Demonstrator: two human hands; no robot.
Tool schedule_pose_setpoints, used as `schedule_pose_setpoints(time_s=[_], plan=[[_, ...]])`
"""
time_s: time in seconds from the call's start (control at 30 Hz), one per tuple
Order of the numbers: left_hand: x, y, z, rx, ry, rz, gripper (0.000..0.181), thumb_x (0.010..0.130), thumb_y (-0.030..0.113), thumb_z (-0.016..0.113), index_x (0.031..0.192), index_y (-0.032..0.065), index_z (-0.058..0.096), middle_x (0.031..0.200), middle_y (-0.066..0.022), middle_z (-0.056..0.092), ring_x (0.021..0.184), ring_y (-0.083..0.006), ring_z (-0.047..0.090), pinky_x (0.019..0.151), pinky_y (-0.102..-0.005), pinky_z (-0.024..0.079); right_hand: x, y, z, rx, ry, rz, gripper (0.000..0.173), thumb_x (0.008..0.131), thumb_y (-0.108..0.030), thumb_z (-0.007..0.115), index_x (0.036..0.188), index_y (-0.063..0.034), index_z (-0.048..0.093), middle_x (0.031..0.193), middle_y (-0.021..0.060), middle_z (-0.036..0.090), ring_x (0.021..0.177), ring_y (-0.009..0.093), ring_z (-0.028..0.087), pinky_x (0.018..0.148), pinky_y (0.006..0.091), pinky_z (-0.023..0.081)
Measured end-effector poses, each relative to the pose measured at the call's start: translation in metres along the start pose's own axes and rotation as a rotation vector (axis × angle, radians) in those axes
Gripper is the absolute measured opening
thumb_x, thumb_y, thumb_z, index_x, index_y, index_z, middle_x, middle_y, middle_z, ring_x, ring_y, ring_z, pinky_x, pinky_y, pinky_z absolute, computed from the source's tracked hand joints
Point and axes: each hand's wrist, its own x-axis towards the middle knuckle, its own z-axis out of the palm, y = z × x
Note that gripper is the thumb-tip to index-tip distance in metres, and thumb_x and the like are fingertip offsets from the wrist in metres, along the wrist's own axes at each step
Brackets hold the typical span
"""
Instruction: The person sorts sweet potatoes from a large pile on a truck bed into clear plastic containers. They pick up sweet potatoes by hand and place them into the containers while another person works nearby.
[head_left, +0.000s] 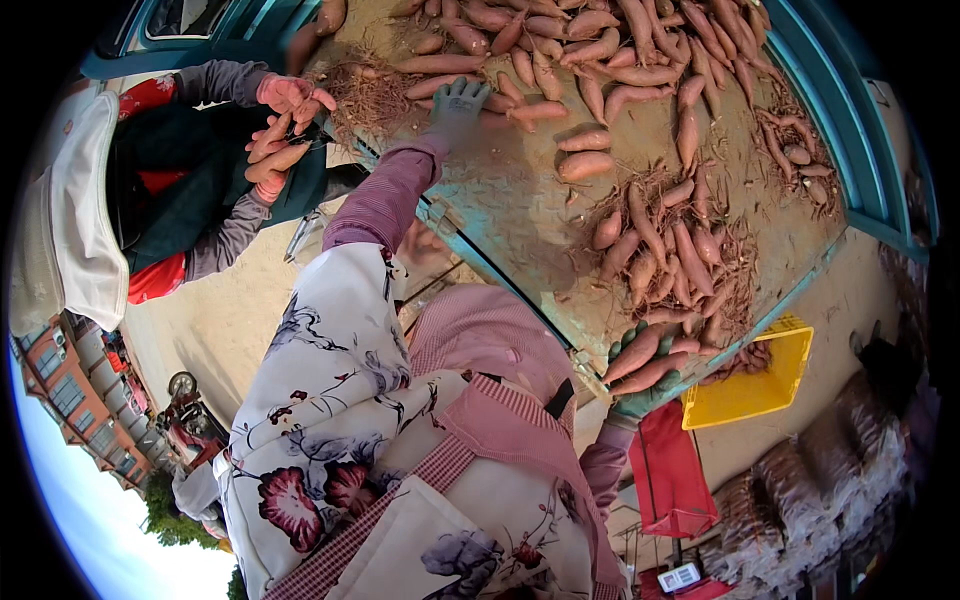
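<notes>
My left hand (459, 103), in a grey-green work glove, reaches over loose sweet potatoes (592, 45) on a worn, soil-strewn metal truck bed (517, 202). Its fingers are spread, palm down, across a sweet potato (435, 87); the palm side is hidden. My right hand (626, 401), gloved in green, cups two sweet potatoes (637, 356) at the bed's near corner. Beside them lies a heap of rooty sweet potatoes (682, 255). A separate pair of sweet potatoes (585, 154) rests between the heap and the main pile.
On the left, a person in a white sun hat (90, 210) holds sweet potatoes (276, 154) beside a tangle of roots (367, 97). Below the bed's right edge is a yellow crate (787, 382) with sweet potatoes inside. Filled sacks (802, 487) stand beyond a red bag (667, 480). Blue side panels (832, 112) bound the bed.
</notes>
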Motion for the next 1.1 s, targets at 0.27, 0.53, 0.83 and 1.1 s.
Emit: schedule_pose_setpoints(time_s=[0.27, 0.53, 0.83, 1.1], plan=[[0.047, -0.032, 0.015, -0.199, -0.284, 0.001, 0.045, 0.083, 0.047, 0.053, 0.114, 0.0147, 0.057, 0.12, -0.0129, 0.056, 0.107, -0.035, 0.056, 0.09, -0.0489, 0.039, 0.026, 0.026, 0.051, 1.489, -0.484, 0.122, 0.047, 0.099, -0.038, 0.033, 0.136, -0.0107, 0.038, 0.137, 0.0098, 0.04, 0.12, 0.018, 0.042, 0.098, 0.0351, 0.035], [-0.039, 0.054, -0.093, -2.266, -0.522, 0.025, 0.051, 0.081, 0.035, 0.065, 0.12, 0.0057, 0.052, 0.114, -0.0055, 0.058, 0.098, -0.022, 0.058, 0.088, -0.0382, 0.046, 0.064, 0.018, 0.021, 0.002, -0.161, 0.176, 0.061, 0.092, -0.05, 0.044, 0.136, -0.0087, 0.039, 0.143, 0.0165, 0.034, 0.131, 0.035, 0.034, 0.109, 0.0539, 0.026], [-0.105, 0.228, -0.196, -1.981, -0.597, 0.207, 0.06, 0.082, 0.039, 0.063, 0.128, 0.0046, 0.045, 0.114, -0.0113, 0.058, 0.095, -0.0254, 0.06, 0.082, -0.0386, 0.047, 0.113, 0.027, 0.044, 0.018, -0.551, 0.351, 0.039, 0.095, -0.032, 0.052, 0.124, -0.0066, 0.051, 0.115, 0.0071, 0.057, 0.102, 0.019, 0.055, 0.085, 0.0337, 0.048], [-0.1, 0.254, -0.221, -1.081, -0.384, 0.217, 0.068, 0.083, 0.042, 0.06, 0.135, 0.0036, 0.038, 0.115, -0.0164, 0.059, 0.092, -0.0285, 0.062, 0.077, -0.039, 0.048, 0.115, 0.041, 0.043, 0.068, -0.503, 0.414, 0.057, 0.092, -0.045, 0.049, 0.126, 0.0002, 0.046, 0.129, 0.0175, 0.051, 0.109, 0.035, 0.052, 0.093, 0.0454, 0.042]])
